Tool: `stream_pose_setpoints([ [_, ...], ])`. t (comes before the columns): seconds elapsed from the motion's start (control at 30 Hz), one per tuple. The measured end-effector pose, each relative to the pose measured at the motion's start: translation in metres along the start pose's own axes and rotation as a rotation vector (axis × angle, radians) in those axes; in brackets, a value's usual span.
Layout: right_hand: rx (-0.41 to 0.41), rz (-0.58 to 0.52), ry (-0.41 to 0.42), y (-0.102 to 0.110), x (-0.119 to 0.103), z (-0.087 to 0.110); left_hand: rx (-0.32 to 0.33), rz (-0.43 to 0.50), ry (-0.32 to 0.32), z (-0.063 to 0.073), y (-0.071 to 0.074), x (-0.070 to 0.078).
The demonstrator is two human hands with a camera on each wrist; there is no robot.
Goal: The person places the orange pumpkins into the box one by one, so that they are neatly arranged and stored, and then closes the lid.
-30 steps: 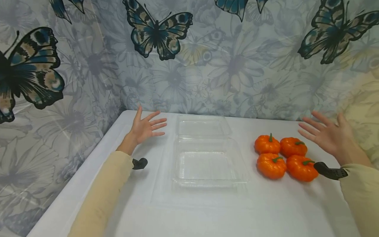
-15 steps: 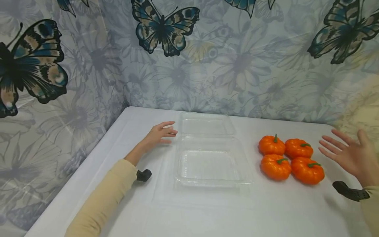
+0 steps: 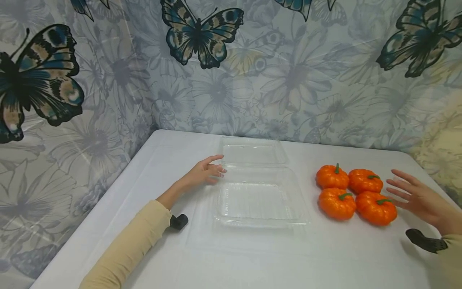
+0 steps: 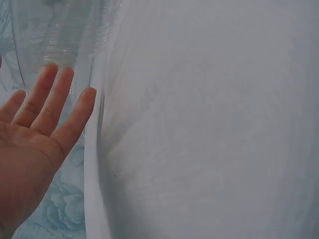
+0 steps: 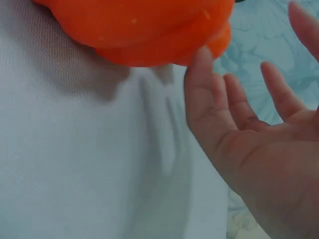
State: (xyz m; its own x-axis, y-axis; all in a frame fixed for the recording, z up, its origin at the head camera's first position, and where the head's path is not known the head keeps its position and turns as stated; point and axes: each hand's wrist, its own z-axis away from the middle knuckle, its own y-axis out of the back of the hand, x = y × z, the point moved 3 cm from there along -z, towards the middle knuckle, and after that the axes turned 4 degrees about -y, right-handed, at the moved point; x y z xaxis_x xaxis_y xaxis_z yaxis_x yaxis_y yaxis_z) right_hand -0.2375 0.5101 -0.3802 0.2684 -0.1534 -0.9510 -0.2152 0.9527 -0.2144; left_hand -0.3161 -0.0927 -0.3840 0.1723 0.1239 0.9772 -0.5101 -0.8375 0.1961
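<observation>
In the head view a clear plastic clamshell container lies opened out flat, its lid toward the wall. My left hand is at the container's left edge near the hinge, fingers spread and holding nothing. Several orange mini pumpkins with green stems sit grouped to the container's right. My right hand is just right of them, fingers loosely extended and holding nothing. In the right wrist view its fingertips overlap the lower edge of a pumpkin. The left wrist view shows spread fingers before the clear plastic.
A white cloth covers the table. Behind and to the left stand walls hung with a butterfly-and-flower print. A black strap piece juts from the left sleeve, another from the right.
My left hand has moved right and turned palm down, reaching the container's edge. The right hand swung outward and lower, then came back in toward the pumpkins. The head view shifted slightly.
</observation>
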Motion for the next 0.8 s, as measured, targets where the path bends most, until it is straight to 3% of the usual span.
stream_pose_setpoints([
  [0.23, 0.069, 0.395, -0.081, -0.010, 0.002, -0.013, -0.007, 0.052, 0.030, -0.005, -0.009, -0.004],
  [0.53, 0.131, 0.576, -0.133, -0.021, 0.004, -0.022, 0.007, 0.093, 0.052, -0.007, -0.015, -0.007],
  [0.8, 0.124, 0.591, -0.151, -0.026, 0.002, -0.026, -0.013, 0.144, 0.053, -0.009, -0.017, -0.008],
])
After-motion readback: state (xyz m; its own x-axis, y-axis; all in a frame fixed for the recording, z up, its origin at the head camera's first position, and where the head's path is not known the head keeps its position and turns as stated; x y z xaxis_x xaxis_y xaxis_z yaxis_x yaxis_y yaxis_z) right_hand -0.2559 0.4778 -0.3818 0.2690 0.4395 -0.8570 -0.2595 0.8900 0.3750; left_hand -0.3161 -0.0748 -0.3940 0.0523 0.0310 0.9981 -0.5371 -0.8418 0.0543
